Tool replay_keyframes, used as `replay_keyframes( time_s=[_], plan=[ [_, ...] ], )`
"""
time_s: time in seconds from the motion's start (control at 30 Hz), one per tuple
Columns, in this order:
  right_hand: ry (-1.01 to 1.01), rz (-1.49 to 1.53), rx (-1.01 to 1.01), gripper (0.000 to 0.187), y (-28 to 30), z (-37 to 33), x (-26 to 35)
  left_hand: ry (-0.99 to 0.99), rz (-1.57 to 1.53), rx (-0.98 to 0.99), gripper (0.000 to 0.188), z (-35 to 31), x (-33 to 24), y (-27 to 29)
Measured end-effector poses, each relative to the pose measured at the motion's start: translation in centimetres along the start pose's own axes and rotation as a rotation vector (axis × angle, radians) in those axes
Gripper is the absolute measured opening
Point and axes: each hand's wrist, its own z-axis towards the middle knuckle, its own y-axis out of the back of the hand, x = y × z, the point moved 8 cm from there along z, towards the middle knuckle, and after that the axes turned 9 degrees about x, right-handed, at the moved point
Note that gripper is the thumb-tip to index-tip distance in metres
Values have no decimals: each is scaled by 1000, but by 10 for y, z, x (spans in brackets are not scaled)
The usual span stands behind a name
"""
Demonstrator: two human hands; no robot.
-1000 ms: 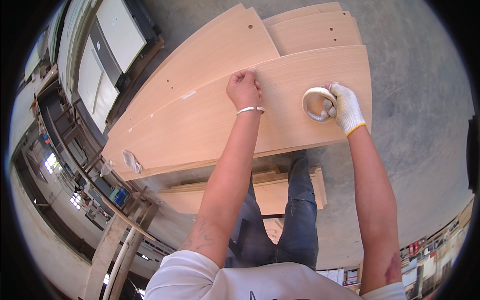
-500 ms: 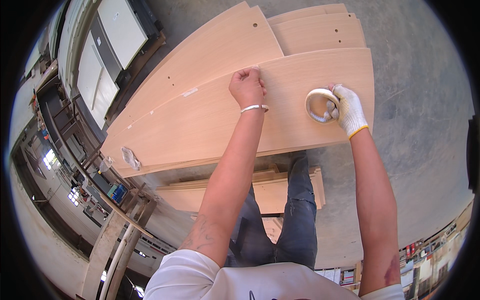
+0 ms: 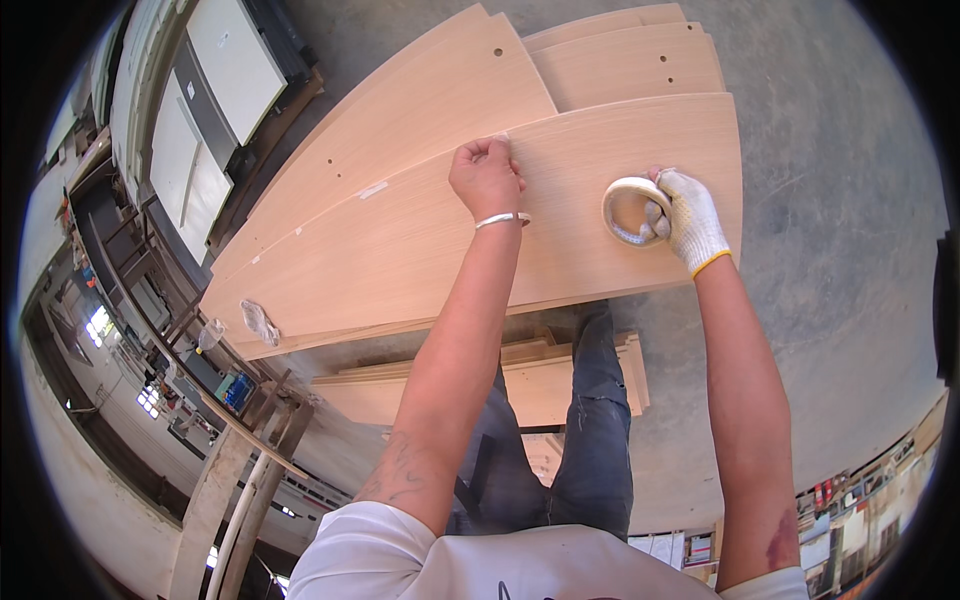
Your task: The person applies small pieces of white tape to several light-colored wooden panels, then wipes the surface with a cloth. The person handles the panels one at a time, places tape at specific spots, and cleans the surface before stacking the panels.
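My bare left hand (image 3: 487, 180), with a bracelet at its wrist, is closed with the fingertips down at the far edge of the top wooden panel (image 3: 400, 270). Whatever the fingers pinch is too small to make out; a pale spot shows at their tips. My right hand (image 3: 690, 215), in a white knitted glove with bare fingertips showing, grips a roll of tape (image 3: 614, 222) just over the panel's right part, some fingers through its ring. Along the seam with the panel behind, a whitish strip of tape (image 3: 374, 190) and smaller pale bits (image 3: 256, 260) stick to the wood.
Behind lie more stacked panels (image 3: 450, 90) with drilled holes. Crumpled clear plastic (image 3: 260, 322) rests at the top panel's left end. More boards (image 3: 400, 390) stand low by my legs. White and grey panels (image 3: 235, 70) are stacked at the far left. Concrete floor (image 3: 830, 220) spreads right.
The whole view has shifted slightly. Both hands keep the same place on and over the panel, the left still at the edge and the right still holding the tape roll.
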Motion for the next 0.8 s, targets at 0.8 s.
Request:
replay_keyframes(
  time_s=[0.8],
  plan=[
    [15, 10, -2, 25, 1, 2, 0, -15, 58, 31, 14, 3, -1, -3]
  ],
)
